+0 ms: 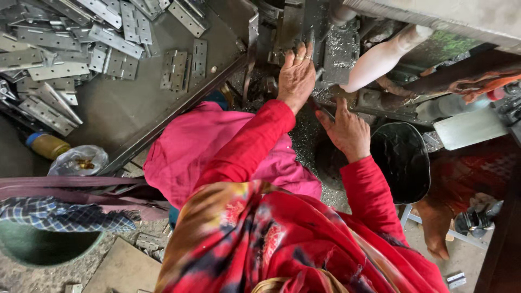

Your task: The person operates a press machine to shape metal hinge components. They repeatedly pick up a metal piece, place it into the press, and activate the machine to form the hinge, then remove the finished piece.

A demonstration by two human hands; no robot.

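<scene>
machine: grey metal press-type machine [304,32] at top centre, covered in metal swarf; both hands are at its base
tray: large flat steel tray [125,103] at left, sloping edge running down toward the person's lap
hinge pile: heap of flat grey metal hinges [59,49] in the tray's upper left, a few loose ones [182,68] lying apart near the tray's right end
bucket: black round bucket [400,160] just right of the right hand, below the machine
cloth: pink cloth [190,146] across the lap, under the left forearm
left hand: left hand [296,76] reaches up onto the machine bed, red sleeve, fingers together and pressed flat on the metal; cannot tell if it grips a part
right hand: right hand [347,130] lower, beside the bucket rim, fingers spread loosely, palm down over the swarf, holding nothing visible
bottle: small yellow bottle with blue cap [48,144] lying left, below the tray
bag: clear plastic bag [81,160] just beside the bottle
</scene>
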